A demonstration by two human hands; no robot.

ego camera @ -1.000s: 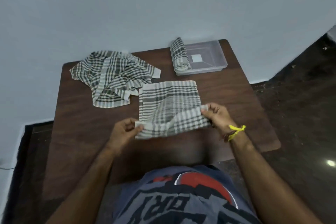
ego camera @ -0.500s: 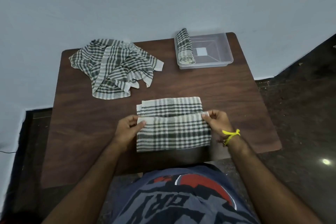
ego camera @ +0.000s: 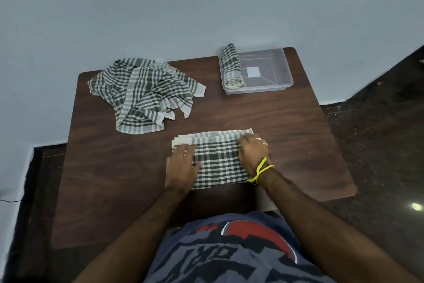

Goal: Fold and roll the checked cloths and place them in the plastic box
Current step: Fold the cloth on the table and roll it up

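A folded green-and-white checked cloth [ego camera: 218, 158] lies flat near the front edge of the brown table [ego camera: 298, 145]. My left hand [ego camera: 181, 165] presses flat on its left end, fingers spread. My right hand [ego camera: 253, 153], with a yellow thread at the wrist, rests palm down on its right end. A clear plastic box [ego camera: 268, 69] stands at the back right of the table. One rolled checked cloth [ego camera: 232, 67] lies along the box's left side. A crumpled heap of checked cloths [ego camera: 144, 92] sits at the back left.
A pale blue wall [ego camera: 206, 7] rises right behind the table. Dark floor [ego camera: 378, 133] shows to the right and left of it. My torso in a printed grey shirt [ego camera: 229, 250] is against the table's front edge.
I brought the cloth's near edge over to the far edge, folding it in half. Both hands let go of the corners and now lie flat on the folded cloth.
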